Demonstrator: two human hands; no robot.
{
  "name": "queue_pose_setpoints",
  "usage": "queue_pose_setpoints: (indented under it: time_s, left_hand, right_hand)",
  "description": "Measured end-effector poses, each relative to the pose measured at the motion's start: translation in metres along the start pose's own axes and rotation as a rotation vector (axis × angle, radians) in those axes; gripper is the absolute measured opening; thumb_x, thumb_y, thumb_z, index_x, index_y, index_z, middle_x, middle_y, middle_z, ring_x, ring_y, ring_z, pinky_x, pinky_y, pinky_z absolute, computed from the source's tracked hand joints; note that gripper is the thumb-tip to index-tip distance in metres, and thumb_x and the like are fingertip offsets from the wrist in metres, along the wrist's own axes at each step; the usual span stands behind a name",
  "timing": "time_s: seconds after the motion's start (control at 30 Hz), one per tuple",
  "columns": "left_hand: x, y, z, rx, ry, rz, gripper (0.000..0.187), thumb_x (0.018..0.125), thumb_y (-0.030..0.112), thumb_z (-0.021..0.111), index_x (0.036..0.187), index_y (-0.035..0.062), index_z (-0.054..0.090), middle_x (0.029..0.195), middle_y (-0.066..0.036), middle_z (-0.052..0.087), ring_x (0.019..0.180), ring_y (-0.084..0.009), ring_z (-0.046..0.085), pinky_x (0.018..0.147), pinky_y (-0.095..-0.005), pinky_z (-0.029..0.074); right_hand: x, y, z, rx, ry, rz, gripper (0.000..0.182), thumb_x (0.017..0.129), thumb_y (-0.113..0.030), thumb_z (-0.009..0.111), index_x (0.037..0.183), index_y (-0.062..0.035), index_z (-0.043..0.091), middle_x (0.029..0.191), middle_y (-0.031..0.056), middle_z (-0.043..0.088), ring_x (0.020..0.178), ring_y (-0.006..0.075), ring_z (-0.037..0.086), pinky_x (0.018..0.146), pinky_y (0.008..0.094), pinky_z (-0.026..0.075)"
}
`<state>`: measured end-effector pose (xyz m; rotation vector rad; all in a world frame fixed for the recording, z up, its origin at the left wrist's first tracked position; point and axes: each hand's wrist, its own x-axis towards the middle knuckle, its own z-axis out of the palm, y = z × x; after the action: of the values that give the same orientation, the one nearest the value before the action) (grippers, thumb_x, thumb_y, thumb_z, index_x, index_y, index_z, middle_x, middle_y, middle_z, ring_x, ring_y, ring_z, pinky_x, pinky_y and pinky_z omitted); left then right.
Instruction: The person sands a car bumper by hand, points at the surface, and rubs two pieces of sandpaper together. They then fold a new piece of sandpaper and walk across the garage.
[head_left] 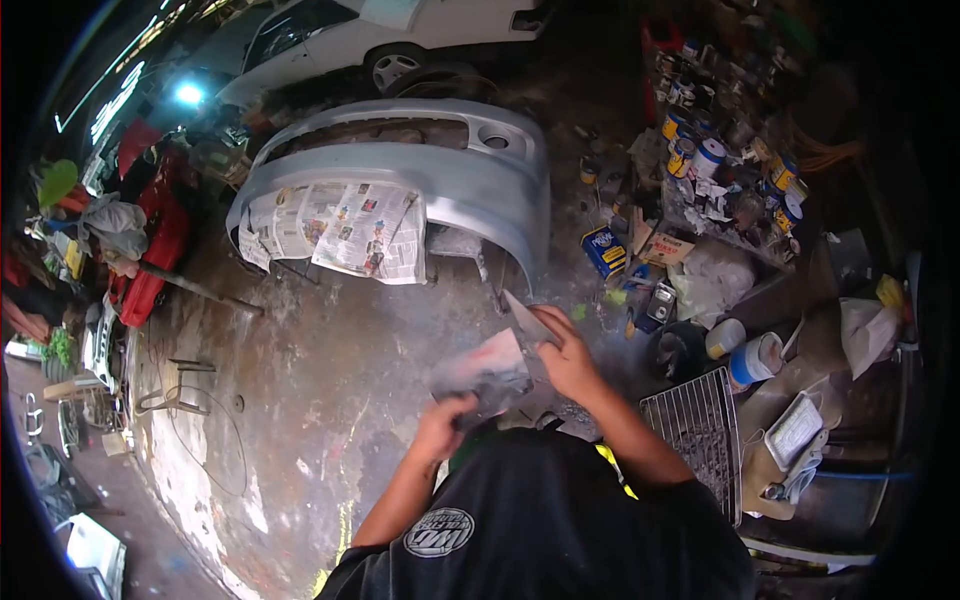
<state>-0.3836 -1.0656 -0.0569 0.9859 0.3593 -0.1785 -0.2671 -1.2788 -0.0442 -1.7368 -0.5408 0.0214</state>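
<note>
My left hand [443, 428] is closed on the near edge of a flat board [487, 366], which is pinkish-grey on top, darker toward the hand and blurred by motion. My right hand [568, 358] grips a thin, flat grey piece [523, 318] with a pointed corner, right at the board's right edge. Beyond both hands stands a grey car bumper [487, 182], its lower opening covered by newspaper sheets [345, 228].
A white car [430, 25] is parked behind the bumper. On the right are paint cans [708, 157], a blue and yellow box [604, 250] and a wire rack [690, 440]. A small metal stool [180, 388] and red car parts [160, 225] stand left.
</note>
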Motion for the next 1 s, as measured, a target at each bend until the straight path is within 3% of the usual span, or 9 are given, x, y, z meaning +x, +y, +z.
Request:
queue_pose_setpoints:
  time_s: [0.07,0.1,0.3,0.5,0.6,0.67,0.77,0.93,1.0]
  left_hand:
    - [0.001,0.020,-0.001,-0.361,0.077,-0.118,0.044,0.092,0.023,0.063,0.129,0.0008,0.054,0.124,-0.016,0.063,0.112,-0.0308,0.064,0.096,-0.0472,0.053]
    - [0.003,0.022,-0.006,-0.319,0.050,-0.067,0.051,0.095,0.035,0.062,0.131,-0.0002,0.052,0.122,-0.018,0.064,0.110,-0.0337,0.065,0.087,-0.0524,0.058]
    - [0.002,0.038,-0.008,-0.334,0.045,-0.069,0.047,0.095,0.028,0.062,0.129,-0.0014,0.052,0.115,-0.018,0.066,0.097,-0.0319,0.070,0.070,-0.0501,0.063]
    - [0.010,0.023,-0.011,-0.128,0.010,0.048,0.050,0.090,0.016,0.067,0.132,-0.0020,0.049,0.120,-0.015,0.061,0.098,-0.0272,0.066,0.087,-0.0385,0.056]
    - [0.033,-0.009,-0.010,0.224,0.333,0.350,0.056,0.091,0.014,0.065,0.140,0.0020,0.041,0.127,-0.012,0.053,0.106,-0.0218,0.057,0.093,-0.0323,0.048]
    - [0.022,0.001,0.030,0.321,0.404,0.386,0.057,0.094,0.013,0.059,0.146,0.0069,0.035,0.131,-0.013,0.047,0.116,-0.0210,0.048,0.099,-0.0341,0.043]
    - [0.037,-0.032,0.004,0.545,0.064,0.526,0.052,0.097,0.016,0.055,0.144,0.0037,0.038,0.138,-0.016,0.045,0.127,-0.0239,0.044,0.108,-0.0354,0.036]
    - [0.008,0.018,0.039,0.494,-0.248,0.140,0.047,0.097,0.020,0.055,0.138,0.0000,0.045,0.139,-0.016,0.049,0.131,-0.0280,0.045,0.110,-0.0363,0.034]
    - [0.014,0.010,0.017,0.629,-0.286,0.261,0.041,0.096,0.019,0.057,0.132,-0.0004,0.051,0.128,-0.015,0.057,0.122,-0.0271,0.053,0.106,-0.0360,0.039]
  right_hand:
    - [-0.015,-0.007,-0.008,-0.066,0.007,-0.076,0.047,0.084,0.001,0.051,0.130,-0.0002,0.057,0.133,0.0179,0.053,0.125,0.0349,0.052,0.106,0.0386,0.040]
    - [-0.023,-0.012,-0.011,-0.098,-0.014,-0.115,0.048,0.083,0.003,0.052,0.130,-0.0006,0.058,0.134,0.0176,0.054,0.125,0.0351,0.052,0.106,0.0393,0.040]
    - [-0.036,-0.035,-0.008,-0.147,-0.148,-0.319,0.053,0.077,0.007,0.057,0.129,-0.0019,0.059,0.133,0.0163,0.056,0.123,0.0362,0.053,0.105,0.0413,0.042]
    - [-0.025,-0.015,-0.010,0.169,-0.049,0.107,0.043,0.089,-0.005,0.057,0.131,0.0014,0.055,0.129,0.0179,0.058,0.122,0.0280,0.055,0.103,0.0340,0.040]
    - [-0.058,-0.015,0.026,0.407,-0.007,0.333,0.045,0.091,-0.009,0.058,0.134,0.0017,0.050,0.125,0.0200,0.059,0.121,0.0264,0.055,0.103,0.0347,0.041]
    - [-0.063,-0.035,0.039,0.279,-0.045,0.170,0.047,0.093,-0.012,0.057,0.137,0.0019,0.046,0.124,0.0210,0.058,0.121,0.0253,0.054,0.103,0.0356,0.041]
    - [-0.051,-0.035,0.046,0.267,-0.003,0.049,0.039,0.094,-0.009,0.056,0.131,0.0026,0.053,0.127,0.0188,0.057,0.121,0.0276,0.054,0.103,0.0368,0.040]
    - [-0.038,-0.053,0.026,0.050,-0.076,-0.134,0.038,0.090,-0.006,0.058,0.127,0.0021,0.057,0.132,0.0167,0.056,0.122,0.0345,0.055,0.102,0.0395,0.043]
    - [-0.043,-0.059,0.030,-0.136,-0.109,-0.395,0.045,0.081,-0.001,0.062,0.126,0.0006,0.058,0.132,0.0140,0.057,0.122,0.0332,0.055,0.101,0.0411,0.045]
